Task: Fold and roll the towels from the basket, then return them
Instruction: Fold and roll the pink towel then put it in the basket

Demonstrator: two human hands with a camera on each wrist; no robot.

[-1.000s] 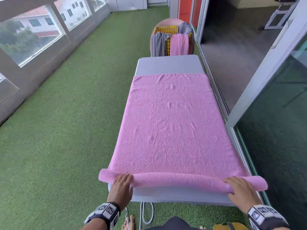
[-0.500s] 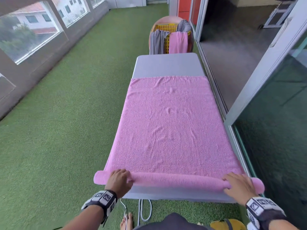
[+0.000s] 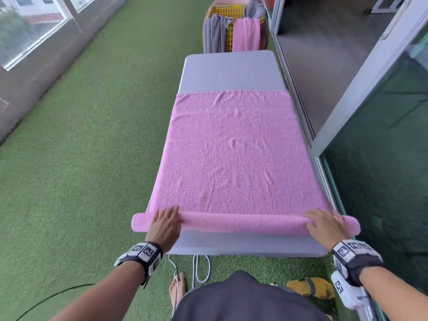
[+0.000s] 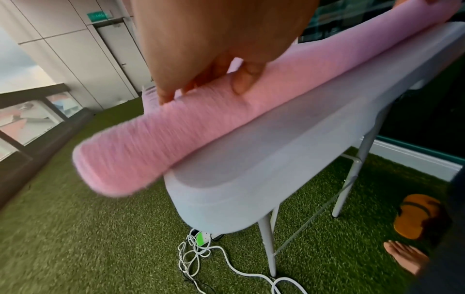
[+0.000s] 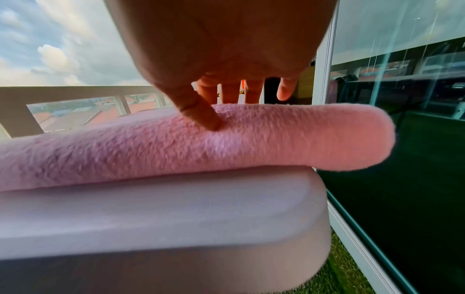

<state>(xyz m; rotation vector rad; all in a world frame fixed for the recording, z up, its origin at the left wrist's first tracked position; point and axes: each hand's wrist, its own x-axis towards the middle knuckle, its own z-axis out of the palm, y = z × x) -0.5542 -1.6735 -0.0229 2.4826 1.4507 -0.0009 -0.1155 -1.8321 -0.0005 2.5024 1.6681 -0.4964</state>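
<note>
Pink terry under both palms: left hand and right hand lie flat-fingered on the roll, pressing, not gripping, at the table's near end. Roll's barely begun; most of the towel lies flat ahead. Basket beyond holds more draped towels, so plenty's left.
</note>
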